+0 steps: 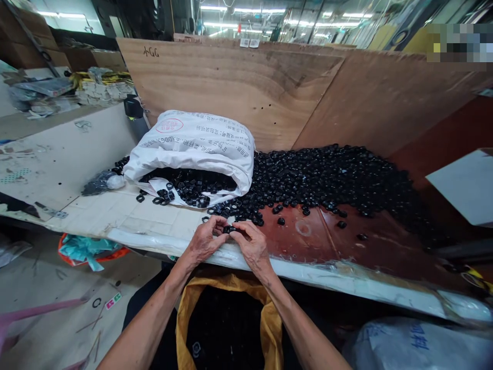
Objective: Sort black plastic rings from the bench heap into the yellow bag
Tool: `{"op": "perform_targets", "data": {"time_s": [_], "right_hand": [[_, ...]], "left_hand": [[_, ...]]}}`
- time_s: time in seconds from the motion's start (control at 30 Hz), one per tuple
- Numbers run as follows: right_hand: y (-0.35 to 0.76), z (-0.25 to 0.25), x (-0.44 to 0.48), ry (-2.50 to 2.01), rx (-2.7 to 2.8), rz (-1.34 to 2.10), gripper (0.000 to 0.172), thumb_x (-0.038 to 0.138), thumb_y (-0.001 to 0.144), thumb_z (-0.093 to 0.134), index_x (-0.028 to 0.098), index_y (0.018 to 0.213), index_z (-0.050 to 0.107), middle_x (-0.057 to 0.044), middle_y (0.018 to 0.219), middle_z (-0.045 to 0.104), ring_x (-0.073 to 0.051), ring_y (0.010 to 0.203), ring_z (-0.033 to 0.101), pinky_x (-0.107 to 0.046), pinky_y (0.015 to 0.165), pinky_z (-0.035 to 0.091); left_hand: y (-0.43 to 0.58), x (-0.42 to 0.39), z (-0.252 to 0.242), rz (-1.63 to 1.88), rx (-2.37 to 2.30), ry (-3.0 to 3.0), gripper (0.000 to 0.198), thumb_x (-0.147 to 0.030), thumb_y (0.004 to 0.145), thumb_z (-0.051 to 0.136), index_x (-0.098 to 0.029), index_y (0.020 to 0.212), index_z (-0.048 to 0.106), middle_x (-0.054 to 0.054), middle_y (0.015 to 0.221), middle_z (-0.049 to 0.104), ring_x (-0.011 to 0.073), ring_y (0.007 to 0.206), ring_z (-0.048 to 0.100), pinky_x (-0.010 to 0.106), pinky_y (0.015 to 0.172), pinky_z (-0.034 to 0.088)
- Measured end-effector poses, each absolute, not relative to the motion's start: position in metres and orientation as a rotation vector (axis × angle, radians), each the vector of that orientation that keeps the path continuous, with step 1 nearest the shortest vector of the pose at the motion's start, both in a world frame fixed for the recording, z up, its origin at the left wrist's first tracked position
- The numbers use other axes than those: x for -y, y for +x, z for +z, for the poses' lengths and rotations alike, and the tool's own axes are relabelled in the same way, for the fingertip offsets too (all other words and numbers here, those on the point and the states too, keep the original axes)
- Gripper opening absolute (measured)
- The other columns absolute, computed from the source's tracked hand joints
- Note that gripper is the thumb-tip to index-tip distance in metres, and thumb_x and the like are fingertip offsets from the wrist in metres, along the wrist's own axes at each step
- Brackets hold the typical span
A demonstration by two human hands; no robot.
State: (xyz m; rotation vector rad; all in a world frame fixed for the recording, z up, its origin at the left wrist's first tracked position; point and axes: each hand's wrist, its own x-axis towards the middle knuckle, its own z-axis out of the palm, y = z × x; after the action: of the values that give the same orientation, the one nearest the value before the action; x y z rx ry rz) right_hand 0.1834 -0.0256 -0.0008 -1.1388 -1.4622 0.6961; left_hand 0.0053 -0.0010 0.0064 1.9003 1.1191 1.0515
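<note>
My left hand (pixel 208 239) and my right hand (pixel 252 245) meet over the front edge of the workbench. Pinched between the fingertips of both is a small black plastic part (pixel 228 229); its exact shape is partly covered by the fingers. Just behind the hands lies a white woven sack (pixel 200 133) on its side, its mouth facing me, with black ring-like parts (pixel 192 190) spilling out. To the right spreads a large heap of small black plastic pieces (pixel 323 174). Below my forearms an open yellow sack (pixel 271 329) has a dark inside with indistinct contents.
A wooden board (pixel 231 82) stands along the back of the bench. At far right is a white panel (pixel 466 187). An orange-rimmed basket (pixel 119 253) with teal plastic sits on the floor at left, and a filled pale bag (pixel 416 344) lies at lower right.
</note>
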Motion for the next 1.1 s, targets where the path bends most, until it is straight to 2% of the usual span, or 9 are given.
{"op": "perform_targets", "data": {"time_s": [0.2, 0.4, 0.5, 0.63, 0.7, 0.83, 0.9, 1.0, 1.1], "right_hand": [[0.184, -0.007, 0.026, -1.186, 1.392, 0.734, 0.013, 0.027, 0.084, 0.07, 0.02, 0.095, 0.073, -0.005, 0.092, 0.07, -0.017, 0.075, 0.066, -0.027, 0.068, 0.053], [0.184, -0.006, 0.026, -1.058, 1.381, 0.837, 0.014, 0.028, 0.083, 0.071, 0.02, 0.095, 0.073, -0.006, 0.096, 0.07, -0.019, 0.083, 0.068, -0.028, 0.073, 0.056], [0.185, -0.007, 0.025, -1.075, 1.346, 0.893, 0.018, 0.028, 0.082, 0.072, 0.02, 0.098, 0.072, -0.005, 0.095, 0.072, -0.018, 0.081, 0.069, -0.028, 0.074, 0.057], [0.185, -0.009, 0.025, -1.129, 1.314, 0.93, 0.018, 0.031, 0.081, 0.073, 0.019, 0.095, 0.072, -0.004, 0.088, 0.073, -0.017, 0.073, 0.069, -0.027, 0.07, 0.058], [0.184, -0.009, 0.026, -1.151, 1.334, 0.904, 0.017, 0.032, 0.082, 0.071, 0.019, 0.093, 0.072, -0.004, 0.088, 0.073, -0.017, 0.075, 0.07, -0.027, 0.071, 0.058], [0.181, -0.008, 0.026, -1.162, 1.305, 0.931, 0.029, 0.036, 0.085, 0.068, 0.019, 0.109, 0.067, -0.004, 0.089, 0.072, -0.016, 0.07, 0.071, -0.027, 0.067, 0.06], [0.18, -0.006, 0.027, -1.186, 1.329, 0.905, 0.028, 0.037, 0.089, 0.064, 0.019, 0.111, 0.064, -0.001, 0.081, 0.071, -0.015, 0.062, 0.068, -0.025, 0.06, 0.058], [0.179, -0.003, 0.03, -1.239, 1.46, 0.778, 0.02, 0.036, 0.095, 0.057, 0.02, 0.102, 0.066, 0.002, 0.066, 0.065, -0.014, 0.053, 0.063, -0.024, 0.057, 0.053], [0.18, -0.001, 0.032, -1.222, 1.565, 0.714, 0.02, 0.033, 0.095, 0.056, 0.02, 0.104, 0.068, -0.002, 0.076, 0.069, -0.016, 0.063, 0.066, -0.025, 0.063, 0.054]], "left_hand": [[0.004, 0.001, 0.014, 1.182, -1.032, 1.727, 0.017, -0.026, 0.085, 0.071, -0.018, 0.099, 0.071, 0.006, 0.099, 0.074, 0.0185, 0.089, 0.07, 0.03, 0.083, 0.057], [0.003, 0.003, 0.016, 1.157, -1.022, 1.719, 0.011, -0.025, 0.082, 0.075, -0.016, 0.075, 0.071, 0.008, 0.102, 0.078, 0.0202, 0.093, 0.073, 0.033, 0.091, 0.054], [0.003, 0.002, 0.011, 1.147, -1.012, 1.68, 0.01, -0.025, 0.082, 0.075, -0.017, 0.088, 0.073, 0.006, 0.101, 0.078, 0.0187, 0.089, 0.073, 0.03, 0.086, 0.056], [0.003, 0.0, 0.009, 1.124, -0.986, 1.746, 0.029, -0.023, 0.084, 0.072, -0.02, 0.113, 0.073, 0.005, 0.102, 0.077, 0.0173, 0.088, 0.073, 0.028, 0.083, 0.057], [0.003, 0.0, 0.012, 1.115, -0.971, 1.823, 0.025, -0.021, 0.086, 0.07, -0.02, 0.111, 0.074, 0.006, 0.103, 0.077, 0.0173, 0.09, 0.072, 0.028, 0.084, 0.055], [0.003, 0.001, 0.014, 1.12, -0.959, 1.852, 0.021, -0.021, 0.085, 0.07, -0.018, 0.105, 0.073, 0.006, 0.098, 0.075, 0.0166, 0.086, 0.07, 0.026, 0.079, 0.055], [0.004, 0.002, 0.014, 1.09, -0.959, 1.832, 0.021, -0.021, 0.084, 0.07, -0.018, 0.105, 0.072, 0.005, 0.095, 0.074, 0.016, 0.083, 0.07, 0.025, 0.077, 0.055], [0.004, 0.003, 0.013, 1.045, -0.938, 1.771, 0.02, -0.022, 0.085, 0.068, -0.018, 0.105, 0.07, 0.004, 0.093, 0.074, 0.016, 0.083, 0.072, 0.026, 0.078, 0.057], [0.005, 0.004, 0.013, 1.062, -0.963, 1.706, 0.019, -0.023, 0.086, 0.067, -0.018, 0.104, 0.069, 0.004, 0.092, 0.074, 0.0165, 0.081, 0.073, 0.027, 0.078, 0.058]]}}
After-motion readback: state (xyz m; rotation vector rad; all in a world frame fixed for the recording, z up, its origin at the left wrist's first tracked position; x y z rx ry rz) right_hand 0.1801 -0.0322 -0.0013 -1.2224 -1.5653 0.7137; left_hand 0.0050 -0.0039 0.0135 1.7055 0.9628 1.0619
